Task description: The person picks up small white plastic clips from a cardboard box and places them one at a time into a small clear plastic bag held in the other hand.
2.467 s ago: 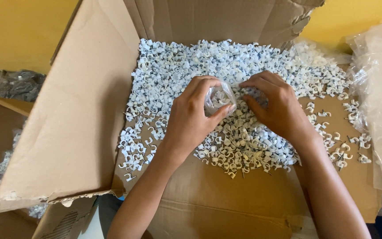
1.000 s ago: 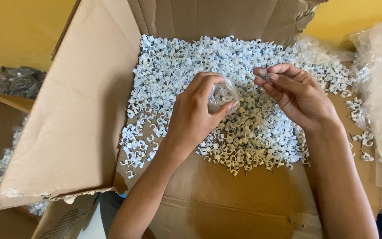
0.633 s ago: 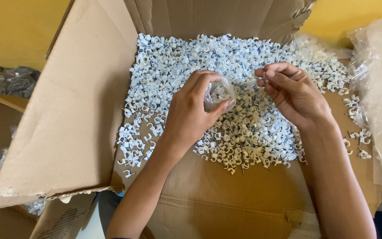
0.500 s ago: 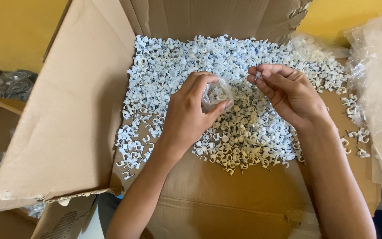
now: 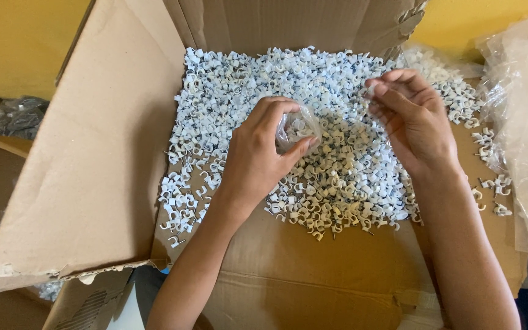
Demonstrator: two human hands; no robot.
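A heap of small white plastic cable clips (image 5: 258,85) with nails covers a flattened cardboard sheet (image 5: 313,269). My left hand (image 5: 258,153) grips a small clear plastic bag (image 5: 297,125) holding some clips, its mouth turned to the right. My right hand (image 5: 414,119) hovers just above the heap to the right of the bag. Its fingertips are pinched on a few clips (image 5: 371,88).
A raised cardboard flap (image 5: 87,153) stands on the left and another flap (image 5: 288,24) at the back. Crumpled clear plastic sheeting (image 5: 524,104) lies at the right edge. A dark plastic bundle (image 5: 7,116) sits far left. The wall behind is yellow.
My right hand left the heap beside the bag and lifted up and to the right, pinching clips. My left hand kept the bag in place.
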